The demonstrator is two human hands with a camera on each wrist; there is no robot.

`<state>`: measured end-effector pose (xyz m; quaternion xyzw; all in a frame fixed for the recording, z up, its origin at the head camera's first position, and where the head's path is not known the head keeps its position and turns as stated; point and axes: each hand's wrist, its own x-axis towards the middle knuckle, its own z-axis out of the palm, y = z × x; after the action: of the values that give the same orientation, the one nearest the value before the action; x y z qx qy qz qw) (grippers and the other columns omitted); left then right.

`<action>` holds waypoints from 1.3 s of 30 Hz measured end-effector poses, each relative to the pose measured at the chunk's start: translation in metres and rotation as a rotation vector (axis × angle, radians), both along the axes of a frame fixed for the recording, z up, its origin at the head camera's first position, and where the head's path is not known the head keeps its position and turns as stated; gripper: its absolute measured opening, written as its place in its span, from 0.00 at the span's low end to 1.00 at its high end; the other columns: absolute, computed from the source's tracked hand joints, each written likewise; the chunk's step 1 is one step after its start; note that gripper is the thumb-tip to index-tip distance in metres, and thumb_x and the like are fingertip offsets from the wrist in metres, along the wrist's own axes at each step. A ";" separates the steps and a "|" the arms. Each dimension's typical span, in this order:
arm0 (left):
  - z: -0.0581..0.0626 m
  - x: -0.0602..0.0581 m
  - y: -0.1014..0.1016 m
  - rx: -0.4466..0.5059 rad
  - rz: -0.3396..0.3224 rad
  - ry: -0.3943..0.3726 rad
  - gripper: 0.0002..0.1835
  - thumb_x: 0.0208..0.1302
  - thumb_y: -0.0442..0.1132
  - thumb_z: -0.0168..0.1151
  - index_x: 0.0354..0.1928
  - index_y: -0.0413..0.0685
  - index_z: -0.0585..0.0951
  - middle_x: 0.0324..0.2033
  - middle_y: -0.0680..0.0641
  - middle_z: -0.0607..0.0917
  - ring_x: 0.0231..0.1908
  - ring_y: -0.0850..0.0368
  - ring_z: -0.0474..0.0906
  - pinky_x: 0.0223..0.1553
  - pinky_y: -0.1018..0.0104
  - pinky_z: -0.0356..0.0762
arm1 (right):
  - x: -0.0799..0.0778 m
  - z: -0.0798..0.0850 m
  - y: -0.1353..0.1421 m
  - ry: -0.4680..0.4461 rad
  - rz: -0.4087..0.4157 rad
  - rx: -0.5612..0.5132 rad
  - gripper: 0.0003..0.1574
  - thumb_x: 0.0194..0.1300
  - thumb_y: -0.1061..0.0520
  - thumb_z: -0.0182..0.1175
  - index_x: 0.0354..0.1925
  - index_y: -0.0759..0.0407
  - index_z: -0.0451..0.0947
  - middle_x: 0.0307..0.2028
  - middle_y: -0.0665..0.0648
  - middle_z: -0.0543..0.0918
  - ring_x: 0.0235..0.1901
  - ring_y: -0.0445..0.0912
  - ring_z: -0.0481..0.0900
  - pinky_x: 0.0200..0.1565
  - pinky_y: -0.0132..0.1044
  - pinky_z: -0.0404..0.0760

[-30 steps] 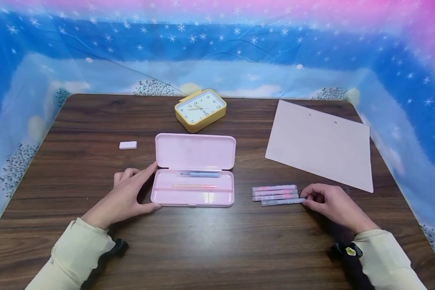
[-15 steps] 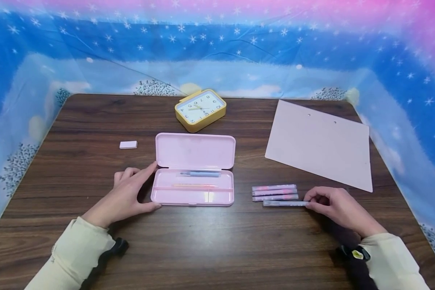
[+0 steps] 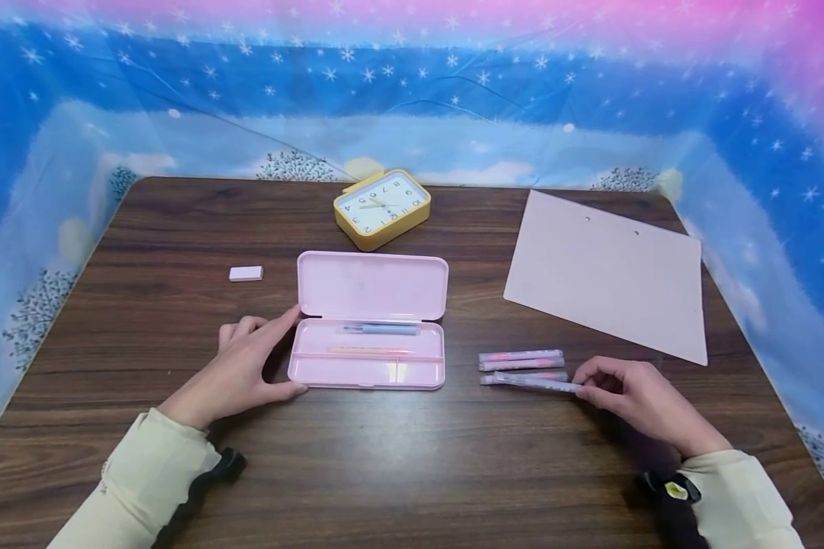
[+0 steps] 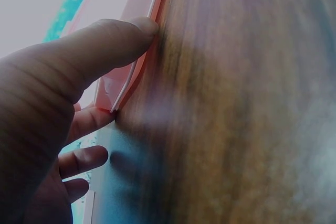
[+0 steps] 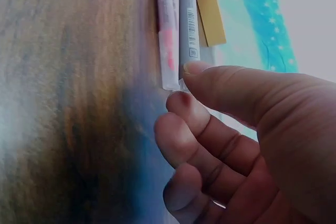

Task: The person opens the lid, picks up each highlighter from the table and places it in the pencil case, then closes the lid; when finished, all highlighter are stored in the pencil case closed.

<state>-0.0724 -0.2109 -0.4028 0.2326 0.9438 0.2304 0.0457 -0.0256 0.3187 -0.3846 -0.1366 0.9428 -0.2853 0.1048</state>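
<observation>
Head view: I observe the left hand [image 3: 236, 374], thumb and forefinger extended, touching the left end of the opened pink pencil case [image 3: 372, 286] on the worktop [image 3: 398, 473]. Right of it, the right hand [image 3: 635, 398] pinches a grey pen [image 3: 537, 382], overlapping the nearest pink pen [image 3: 553, 375]; contact undetermined.

Against the left fingers [image 3: 280, 324] we see the case [image 3: 372, 284], smooth plastic with a soft sheen. Pinched in the right fingers [image 3: 597, 364], the pen [image 5: 187, 24] looks of slick plastic; just beside those fingertips, the other pens [image 3: 520, 356] look equally smooth. Under both sets of fingers we see the table [image 3: 398, 473], wood-grained and glossy where light pools. Beyond the fingers, the clock [image 3: 378, 234] has a smooth plastic-looking body, the board [image 3: 607, 278] looks matt, and farthest off hangs creased cloth [image 3: 384, 91].
</observation>
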 end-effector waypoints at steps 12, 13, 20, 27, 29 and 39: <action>0.000 0.000 -0.001 -0.011 0.004 0.001 0.56 0.49 0.54 0.76 0.76 0.44 0.58 0.65 0.41 0.76 0.53 0.46 0.66 0.47 0.52 0.50 | -0.005 0.011 -0.004 0.066 0.019 0.013 0.06 0.65 0.54 0.66 0.37 0.41 0.80 0.28 0.43 0.82 0.26 0.34 0.75 0.29 0.30 0.74; 0.000 0.000 -0.001 -0.011 0.003 0.002 0.55 0.49 0.54 0.76 0.76 0.44 0.58 0.65 0.41 0.76 0.53 0.46 0.66 0.47 0.52 0.50 | -0.007 0.013 -0.005 0.069 0.017 0.017 0.06 0.65 0.54 0.66 0.37 0.40 0.79 0.28 0.43 0.82 0.26 0.34 0.75 0.29 0.30 0.74; -0.002 0.000 -0.001 -0.012 0.005 0.007 0.56 0.49 0.53 0.77 0.76 0.44 0.58 0.64 0.41 0.76 0.53 0.47 0.66 0.47 0.52 0.50 | -0.020 0.029 -0.020 0.079 0.037 0.015 0.03 0.67 0.52 0.64 0.39 0.41 0.80 0.29 0.45 0.84 0.26 0.35 0.76 0.30 0.30 0.75; -0.003 -0.001 -0.001 -0.012 0.003 0.014 0.56 0.49 0.53 0.77 0.76 0.45 0.58 0.64 0.42 0.76 0.52 0.47 0.66 0.47 0.53 0.50 | -0.034 0.046 -0.043 0.116 0.098 0.000 0.04 0.67 0.53 0.63 0.39 0.41 0.79 0.29 0.45 0.82 0.27 0.36 0.75 0.32 0.30 0.75; -0.002 -0.001 -0.001 -0.010 0.005 0.009 0.56 0.48 0.53 0.77 0.76 0.44 0.58 0.64 0.42 0.76 0.52 0.47 0.66 0.47 0.53 0.50 | -0.039 0.049 -0.050 0.113 0.105 -0.008 0.03 0.68 0.53 0.63 0.39 0.42 0.80 0.29 0.45 0.82 0.26 0.37 0.75 0.31 0.31 0.75; -0.002 -0.001 -0.001 -0.002 0.009 -0.005 0.56 0.49 0.53 0.77 0.76 0.45 0.57 0.66 0.42 0.74 0.53 0.47 0.65 0.48 0.52 0.50 | -0.061 0.054 -0.096 0.083 0.138 -0.049 0.05 0.68 0.50 0.63 0.39 0.49 0.81 0.29 0.46 0.82 0.28 0.41 0.76 0.31 0.32 0.76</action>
<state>-0.0733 -0.2119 -0.4050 0.2276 0.9450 0.2301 0.0470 -0.0870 0.2231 -0.3303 -0.2155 0.9275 -0.2943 0.0819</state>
